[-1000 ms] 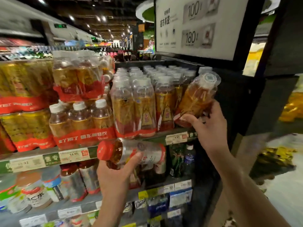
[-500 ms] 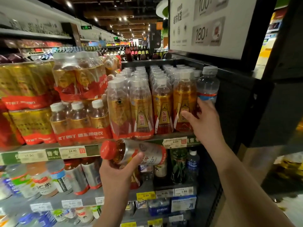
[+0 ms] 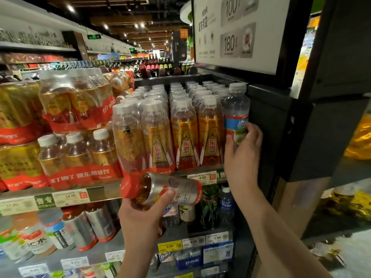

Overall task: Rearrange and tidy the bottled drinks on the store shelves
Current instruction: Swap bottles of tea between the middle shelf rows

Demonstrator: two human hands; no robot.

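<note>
Bottled drinks fill the upper shelf [image 3: 112, 192] in upright rows: gold-labelled bottles [image 3: 210, 135] standing at the front edge, with shrink-wrapped packs [image 3: 140, 137] to their left. Right hand [image 3: 242, 155] is wrapped around the lower part of a clear blue-labelled bottle [image 3: 236, 115], which stands upright at the far right end of the row, touching the neighbouring gold bottle and just beside the dark cabinet wall [image 3: 269, 125]. Left hand [image 3: 144, 215] grips a red-capped bottle [image 3: 160, 188] lying sideways, cap to the left, in front of the shelf's price strip.
</note>
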